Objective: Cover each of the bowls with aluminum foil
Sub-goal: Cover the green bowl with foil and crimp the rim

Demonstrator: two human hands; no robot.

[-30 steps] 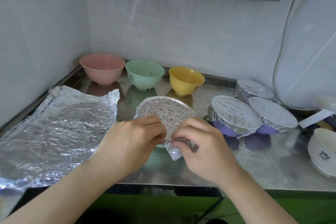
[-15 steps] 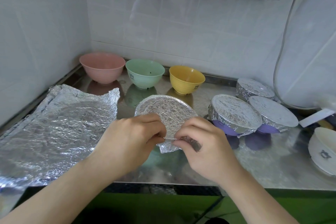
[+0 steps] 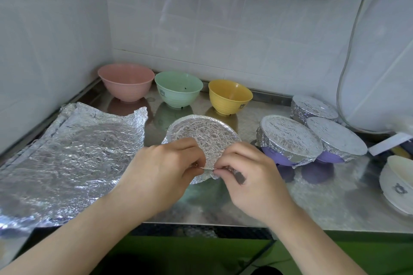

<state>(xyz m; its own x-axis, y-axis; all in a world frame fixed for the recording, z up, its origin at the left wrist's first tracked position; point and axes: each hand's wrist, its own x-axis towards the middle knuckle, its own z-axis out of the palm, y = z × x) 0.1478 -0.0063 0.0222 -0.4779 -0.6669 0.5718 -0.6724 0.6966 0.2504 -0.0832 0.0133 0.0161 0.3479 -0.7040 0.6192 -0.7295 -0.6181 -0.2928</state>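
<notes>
Foil-capped bowl (image 3: 204, 134) between both hands' (image 3: 164, 172) pinching fingertips (image 3: 218, 168).

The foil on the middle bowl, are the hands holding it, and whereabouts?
Yes. Both the left hand and the right hand pinch the foil cover at its near edge, where it folds down over the bowl's rim.

— Can you read any lettering, brand or number from where you stand?

— No. You only get small dark emblems, too small and blurred to read: one on the side of the green bowl (image 3: 178, 89), one on the yellow bowl (image 3: 229, 98), and one on the white bowl (image 3: 396, 187) at your right. They look like little figures, not words.

— And the wall tiles?

— You have no print there.
</notes>
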